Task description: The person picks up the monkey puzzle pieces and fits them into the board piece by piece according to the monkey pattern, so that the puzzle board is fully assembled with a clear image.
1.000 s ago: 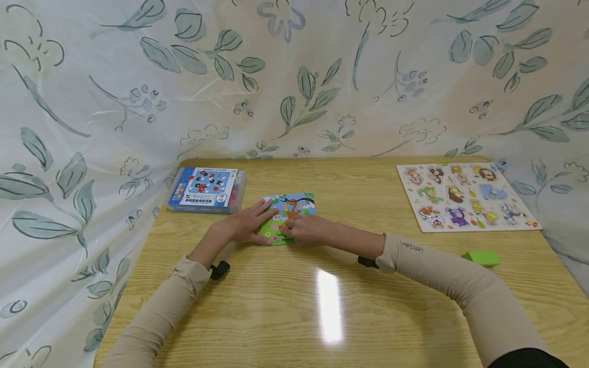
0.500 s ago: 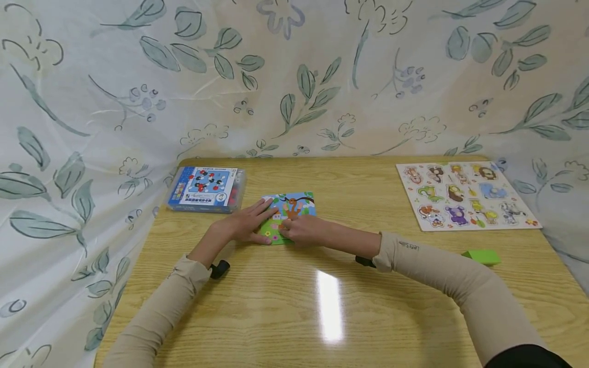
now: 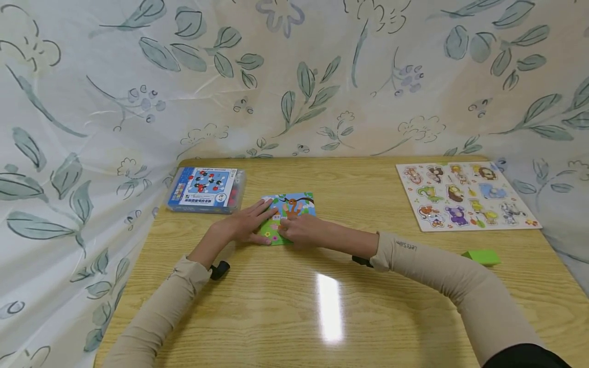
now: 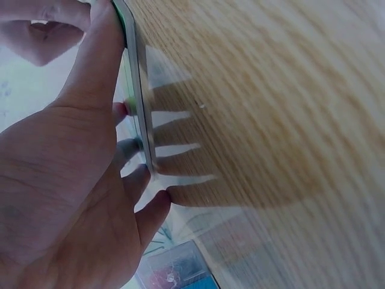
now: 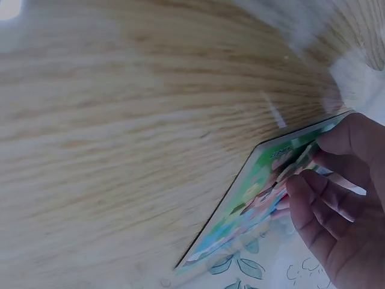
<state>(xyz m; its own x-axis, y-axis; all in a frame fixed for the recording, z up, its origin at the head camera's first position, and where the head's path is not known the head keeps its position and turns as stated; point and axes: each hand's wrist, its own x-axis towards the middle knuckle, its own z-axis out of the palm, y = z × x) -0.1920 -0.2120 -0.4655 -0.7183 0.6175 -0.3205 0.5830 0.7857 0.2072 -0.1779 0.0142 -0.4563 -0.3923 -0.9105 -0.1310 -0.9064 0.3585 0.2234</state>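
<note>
A small square puzzle board (image 3: pixel 306 203), printed with a brown animal, a branch and flowers on green and blue, lies mid-table in the head view. My left hand (image 3: pixel 246 225) rests along its left side, fingers spread and straight. In the left wrist view, the left thumb (image 4: pixel 96 63) lies on the board's edge, with the fingertips along the rim. My right hand (image 3: pixel 306 231) is over the board's lower right part. The right wrist view shows its thumb and fingers pinching a thin puzzle piece (image 5: pixel 296 165), tilted close over the board. The palm hides part of the picture.
Behind my left hand stands a clear box with a blue molecule label (image 3: pixel 209 188). A white animal peg puzzle (image 3: pixel 471 197) lies at the back right. A green block (image 3: pixel 482 257) sits beside my right sleeve (image 3: pixel 428 260). A floral curtain (image 3: pixel 294 102) hangs behind the table.
My right hand and forearm have shifted slightly left over the board. The left hand, the board and the other objects have stayed in place.
</note>
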